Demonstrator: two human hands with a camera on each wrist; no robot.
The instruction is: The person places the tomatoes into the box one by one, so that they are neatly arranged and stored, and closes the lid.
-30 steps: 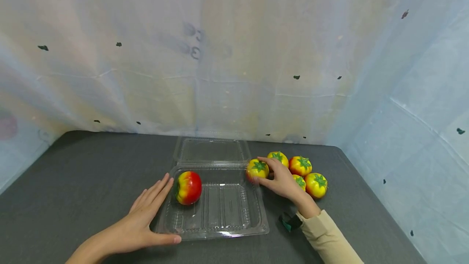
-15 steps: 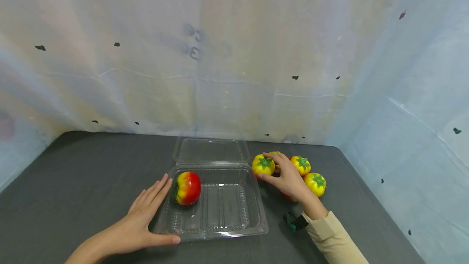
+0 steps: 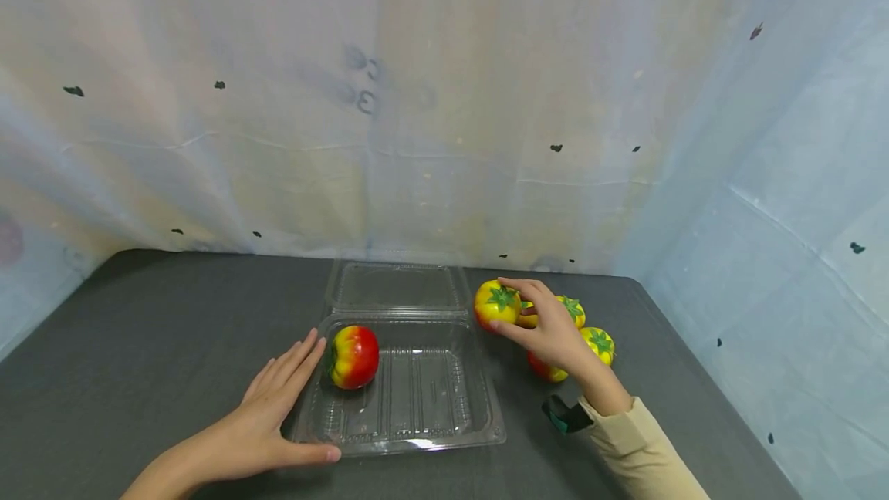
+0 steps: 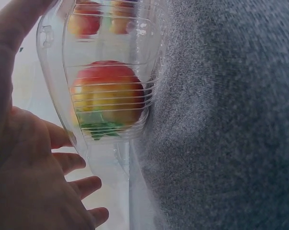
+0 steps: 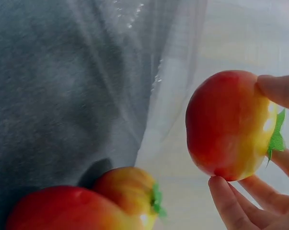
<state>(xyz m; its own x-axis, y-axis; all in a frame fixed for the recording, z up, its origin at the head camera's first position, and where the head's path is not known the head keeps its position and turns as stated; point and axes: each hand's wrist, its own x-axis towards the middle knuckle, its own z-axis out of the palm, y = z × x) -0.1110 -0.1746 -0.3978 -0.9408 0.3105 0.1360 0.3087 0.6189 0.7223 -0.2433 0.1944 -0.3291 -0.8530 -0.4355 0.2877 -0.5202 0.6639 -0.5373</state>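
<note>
My right hand (image 3: pixel 559 334) pinches a red-and-yellow tomato-like fruit (image 3: pixel 491 309) with a green leafy top, between thumb and fingertips. In the right wrist view this fruit (image 5: pixel 225 127) hangs above the others. A clear plastic clamshell container (image 3: pixel 417 407) lies unfolded on the table, its lid (image 3: pixel 399 286) laid back behind it. One similar fruit (image 3: pixel 356 357) rests on its side at the container's left end. My left hand (image 3: pixel 267 415) is spread along the left side, thumb at the front corner and fingertips at the rim. The left wrist view shows that fruit (image 4: pixel 108 98) through the ribbed wall.
Several more of these fruits (image 3: pixel 599 346) sit clustered on the dark grey table (image 3: pixel 174 330), right of the container and partly hidden by my right hand. A black strap (image 3: pixel 566 413) hangs by the right wrist. Pale sheeting (image 3: pixel 430 137) encloses the back and sides.
My right hand has lifted the fruit up from beside the container's right rim, moving back and slightly right. The left hand and container have stayed put.
</note>
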